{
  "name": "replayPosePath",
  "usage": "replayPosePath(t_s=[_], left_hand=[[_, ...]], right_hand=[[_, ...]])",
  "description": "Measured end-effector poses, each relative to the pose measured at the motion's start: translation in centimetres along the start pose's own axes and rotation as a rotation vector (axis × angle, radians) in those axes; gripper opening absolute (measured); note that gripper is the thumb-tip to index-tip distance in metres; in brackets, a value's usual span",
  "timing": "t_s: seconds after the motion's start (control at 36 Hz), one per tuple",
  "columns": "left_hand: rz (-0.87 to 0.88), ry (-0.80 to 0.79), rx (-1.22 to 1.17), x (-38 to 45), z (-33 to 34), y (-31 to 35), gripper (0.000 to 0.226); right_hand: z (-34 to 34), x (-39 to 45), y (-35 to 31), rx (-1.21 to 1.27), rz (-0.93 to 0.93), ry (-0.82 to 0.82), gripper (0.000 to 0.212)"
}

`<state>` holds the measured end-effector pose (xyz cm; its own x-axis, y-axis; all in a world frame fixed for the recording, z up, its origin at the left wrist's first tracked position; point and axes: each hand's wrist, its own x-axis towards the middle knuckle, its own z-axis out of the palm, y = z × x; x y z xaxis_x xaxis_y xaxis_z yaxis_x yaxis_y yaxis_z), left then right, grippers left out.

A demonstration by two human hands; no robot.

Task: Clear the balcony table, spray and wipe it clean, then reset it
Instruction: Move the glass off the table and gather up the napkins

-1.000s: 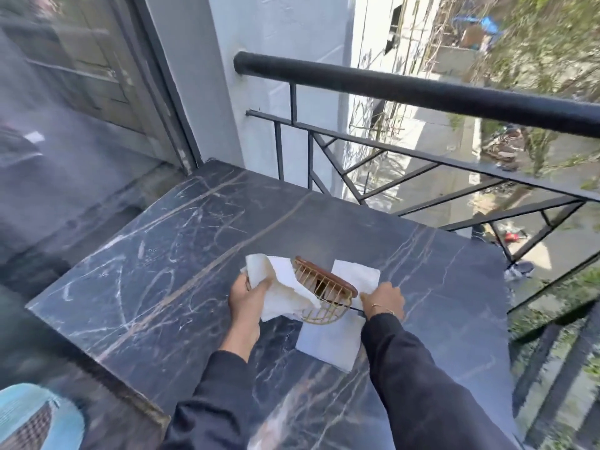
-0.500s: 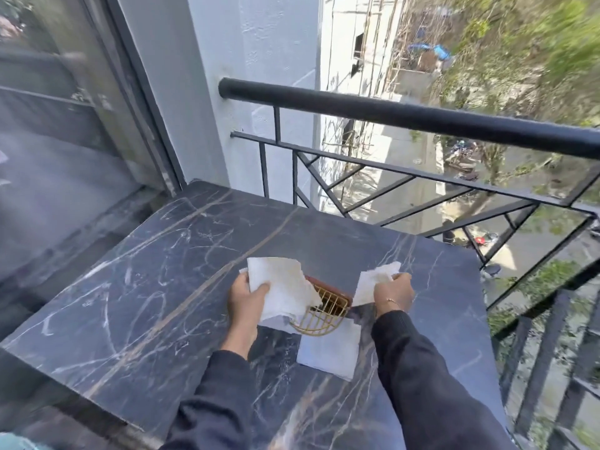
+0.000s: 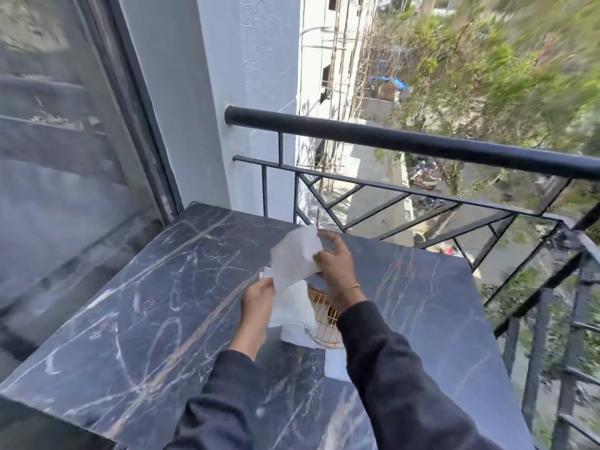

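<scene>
While both hands (image 3: 259, 295) (image 3: 334, 261) pinch one napkin (image 3: 293, 259) | wire holder (image 3: 326, 323) seemingly mid-table (image 3: 136, 303) | railing (image 3: 406, 141) beyond far edge

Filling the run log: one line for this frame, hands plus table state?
left hand: grips napkins | right hand: pinches raised napkin | gold wire holder: on marble table, partly hidden | phase: reset

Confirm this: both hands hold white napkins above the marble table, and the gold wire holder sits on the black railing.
Not quite. The head view shows the wire holder on the table, not the railing. The left hand and right hand do hold napkins.
</scene>
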<state>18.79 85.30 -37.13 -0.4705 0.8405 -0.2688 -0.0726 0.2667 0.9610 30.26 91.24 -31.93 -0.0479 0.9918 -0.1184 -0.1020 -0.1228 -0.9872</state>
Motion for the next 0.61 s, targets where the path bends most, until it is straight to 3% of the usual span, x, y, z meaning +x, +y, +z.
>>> replayPosePath(t_s=[0.08, 0.25, 0.36, 0.42, 0.53, 0.61], left_hand=[[-0.152, -0.035, -0.221, 0.4, -1.4, 0.5, 0.02], [-0.272, -0.15, -0.412, 2.1, -3.6, 0.4, 0.053], [-0.18, -0.107, -0.266, 2.1, -4.0, 0.1, 0.015], [-0.132, -0.092, -0.226, 2.0, -4.0, -0.3, 0.014], [-0.084, -0.134, -0.187, 1.8, -3.6, -0.4, 0.023], [-0.048, -0.133, -0.145, 1.9, -3.2, -0.7, 0.021]], right_hand=[[1.2, -1.1, 2.3, -0.021, 0.095, -0.014, 0.042], [2.4, -2.3, 4.9, -0.125, 0.175, 0.018, 0.037], [2.5, -3.1, 5.2, -0.165, 0.16, -0.005, 0.036], [2.4, -3.4, 5.5, -0.204, 0.132, -0.005, 0.032], [0.8, -3.1, 7.0, -0.35, 0.053, 0.317, 0.016], [-2.0, -4.1, 8.2, -0.596, 0.146, 0.583, 0.022]])
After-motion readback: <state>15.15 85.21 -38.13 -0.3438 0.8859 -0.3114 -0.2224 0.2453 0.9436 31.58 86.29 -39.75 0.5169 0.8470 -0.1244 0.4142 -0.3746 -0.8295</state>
